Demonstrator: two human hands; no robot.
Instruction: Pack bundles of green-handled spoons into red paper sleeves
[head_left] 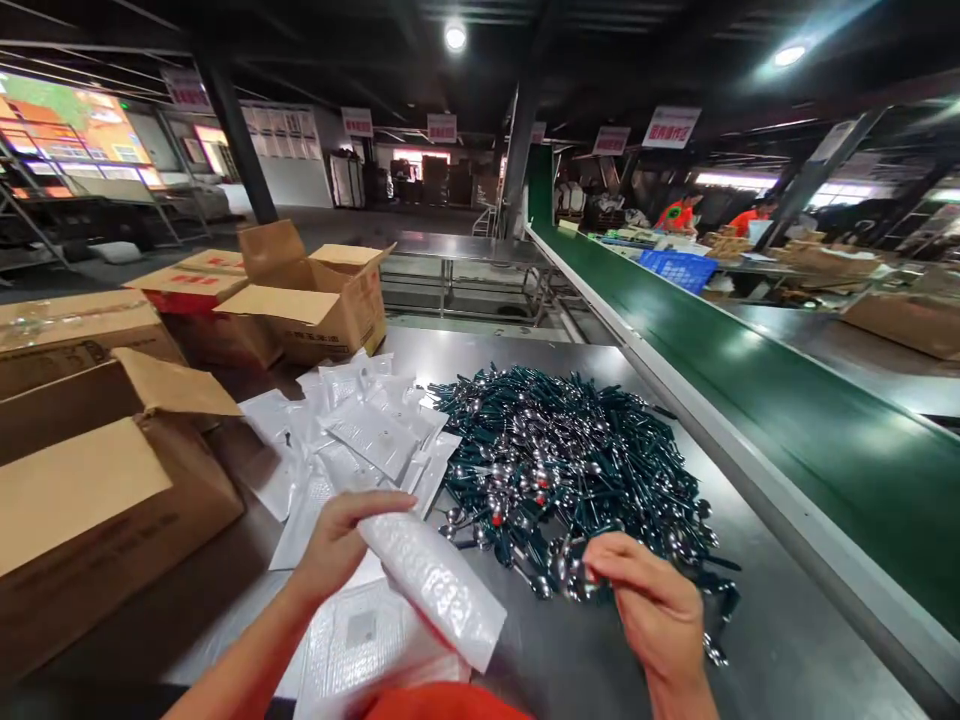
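Note:
My left hand [341, 535] grips a white bubble mailer [442, 580] by its upper left end, tilted down to the right over the table. More white bubble mailers [375, 435] lie in a loose heap behind and under that hand. To the right spreads a big pile of spoons [570, 440] with dark green handles and shiny metal bowls. My right hand [652, 595] is at the pile's near edge, thumb and fingers pinched together beside several spoon bowls. What its fingertips hold, if anything, is hard to make out.
Open cardboard boxes [315, 300] stand at the back left, and another open carton [90, 500] at the near left. A green conveyor belt [720, 370] runs along the right of the metal table [570, 660]. Beyond it are a blue basket [679, 270] and people in orange.

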